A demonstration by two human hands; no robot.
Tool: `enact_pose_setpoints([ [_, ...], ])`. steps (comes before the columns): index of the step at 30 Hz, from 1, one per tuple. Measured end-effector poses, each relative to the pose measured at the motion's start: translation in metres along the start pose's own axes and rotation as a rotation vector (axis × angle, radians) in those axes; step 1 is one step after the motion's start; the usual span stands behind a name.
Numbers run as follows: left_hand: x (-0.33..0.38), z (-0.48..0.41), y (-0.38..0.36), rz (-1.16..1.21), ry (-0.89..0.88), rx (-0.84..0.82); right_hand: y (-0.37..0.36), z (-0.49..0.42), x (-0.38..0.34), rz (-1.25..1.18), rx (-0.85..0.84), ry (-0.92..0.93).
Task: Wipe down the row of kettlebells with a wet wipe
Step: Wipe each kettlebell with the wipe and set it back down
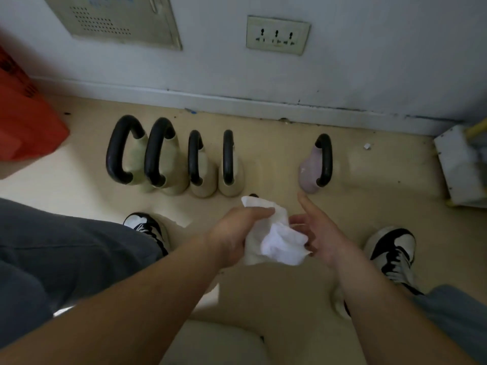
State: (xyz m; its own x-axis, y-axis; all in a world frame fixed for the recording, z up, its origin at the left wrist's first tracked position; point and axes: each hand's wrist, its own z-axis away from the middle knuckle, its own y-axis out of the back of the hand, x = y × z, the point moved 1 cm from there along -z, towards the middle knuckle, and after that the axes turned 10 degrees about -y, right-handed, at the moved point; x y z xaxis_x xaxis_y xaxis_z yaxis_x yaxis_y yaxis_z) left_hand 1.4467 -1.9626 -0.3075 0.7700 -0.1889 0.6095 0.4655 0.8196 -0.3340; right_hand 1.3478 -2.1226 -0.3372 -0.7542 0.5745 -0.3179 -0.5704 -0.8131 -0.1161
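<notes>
While crouched over the beige floor (pixel 276 291), gripping a crumpled white wet wipe (pixel 276 241) in the left hand (pixel 234 235), thumb laid across its top edge, fingers curled beneath. Right hand (pixel 319 233) slack and spread, index finger stretched forward, palm turned toward the wipe's loose end and just touching it (no pinch visible). Wipe up in the air between both hands, near the row of weights but touching none.

Ahead, along the foot of the wall: four cream kettlebells (pixel 176 180) with black handles, packed side by side, the two on the left larger. Then a gap of bare floor, then one pink kettlebell (pixel 309 169) standing apart to the right, black handle too. All upright, handles seen edge-on.

Black-and-white sneakers (pixel 392 248) planted either side of the hands, grey trouser legs at both edges of view. Red bin (pixel 23 122) far left (partly cut off). White box-shaped item (pixel 458 164) far right, blurred. On the wall (pixel 369 61), a triple power socket (pixel 277 35) and a perforated metal panel (pixel 118 19).
</notes>
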Motion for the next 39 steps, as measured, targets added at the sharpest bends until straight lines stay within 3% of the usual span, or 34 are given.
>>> enact_pose_setpoints([
  [2,0.001,-0.001,-0.002,0.086,0.013,-0.116,0.002,0.012,-0.001,-0.033,-0.187,-0.036],
  [5,-0.005,-0.004,-0.012,0.048,-0.003,-0.114,-0.007,0.021,0.004,-0.098,-0.243,0.062],
  [8,-0.007,-0.009,-0.012,-0.104,-0.122,-0.023,-0.004,0.001,0.009,-0.108,0.019,0.183],
  [11,-0.005,-0.016,0.000,-0.221,-0.228,0.254,0.016,-0.012,0.009,-0.192,0.386,0.223],
  [13,-0.007,-0.019,0.012,-0.274,-0.296,0.386,0.032,-0.010,0.006,-0.049,0.650,0.272],
  [15,-0.016,-0.025,0.027,-0.515,-0.352,0.414,0.037,-0.006,0.004,0.096,0.771,0.334],
  [18,-0.039,-0.031,0.042,-1.150,-0.401,0.141,0.016,-0.009,0.003,0.226,0.677,0.352],
  [21,-0.057,-0.041,0.050,-1.388,-0.465,-0.173,-0.026,-0.021,0.008,0.182,0.464,0.267],
  [24,-0.064,-0.050,0.055,-1.589,-0.434,-0.273,-0.074,-0.029,0.025,0.073,0.441,0.276],
  [30,-0.064,-0.053,0.055,-1.629,-0.188,-0.289,-0.125,-0.036,0.036,0.293,0.774,0.347],
  [34,-0.054,-0.047,0.052,-1.635,-0.076,-0.295,-0.122,-0.059,-0.011,0.410,0.607,0.196],
  [37,-0.045,-0.044,0.047,-1.672,-0.088,-0.371,-0.121,-0.073,-0.046,0.434,0.429,0.112],
  [39,-0.042,-0.044,0.047,-1.680,-0.094,-0.393,-0.120,-0.073,-0.046,0.485,0.445,0.131],
])
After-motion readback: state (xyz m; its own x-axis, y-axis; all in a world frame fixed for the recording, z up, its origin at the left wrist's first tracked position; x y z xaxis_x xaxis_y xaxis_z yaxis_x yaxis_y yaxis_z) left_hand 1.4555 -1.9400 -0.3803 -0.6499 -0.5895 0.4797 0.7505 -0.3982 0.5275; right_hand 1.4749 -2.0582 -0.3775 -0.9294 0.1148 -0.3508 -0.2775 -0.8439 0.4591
